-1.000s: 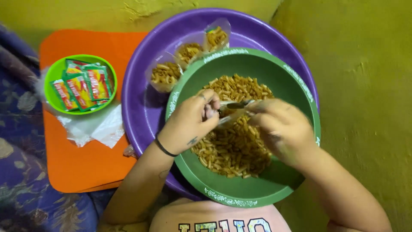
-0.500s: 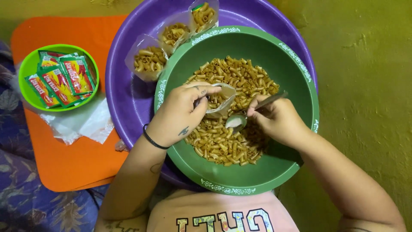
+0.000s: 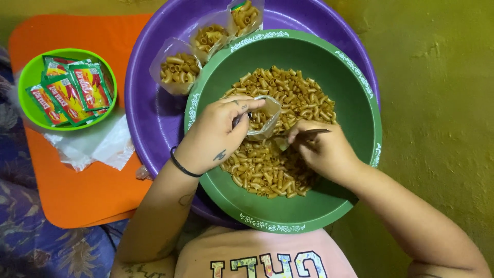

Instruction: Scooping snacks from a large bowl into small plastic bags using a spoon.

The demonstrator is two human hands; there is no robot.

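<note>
Looks like a home, food prep done sitting on the floor. Rough yellow-green floor under a purple basin; left of the basin, an orange mat and patterned blue bedding.

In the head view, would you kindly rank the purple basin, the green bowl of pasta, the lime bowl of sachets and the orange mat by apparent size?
1. purple basin, partly hidden
2. green bowl, perhaps nearer, so unsure against the basin
3. orange mat, partly covered
4. lime bowl
</note>
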